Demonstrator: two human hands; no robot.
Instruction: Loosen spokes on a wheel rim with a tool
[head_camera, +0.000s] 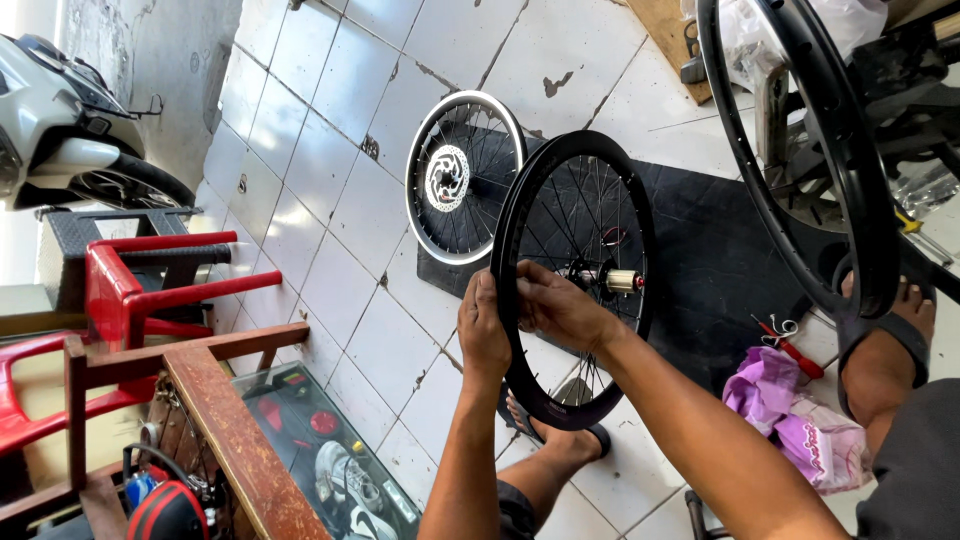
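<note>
White floor tiles (330, 200), cracked in places, carry a black rubber mat (700, 250) on which the work is done. The image is rotated: the person's arms enter from the lower edge.

Work item: a black spoked bicycle wheel (575, 280) with a deep rim and a silver hub body (622, 281) at its centre. It stands upright on its edge over the near margin of the mat, just in front of a sandalled foot (565, 440).

Hand state: the left hand (483, 325) is clenched around the rim on the near side, fingers wrapped over the rim edge. The right hand (560, 305) reaches in among the spokes beside the hub; whether its fingers pinch a spoke or only rest there cannot be told.

Handling judgement: the wheel appears light and stiff at the rim. The spokes look thin and liable to bend under side load. Hold by the rim or the hub ends, not by the spokes.

Nearby: a second wheel with a silver rim and disc rotor (462, 178) leans beyond, touching the mat. A bare black rim (800, 150) stands at right. A pink bag (790, 420) and a red-handled tool (795, 350) lie close by.
</note>
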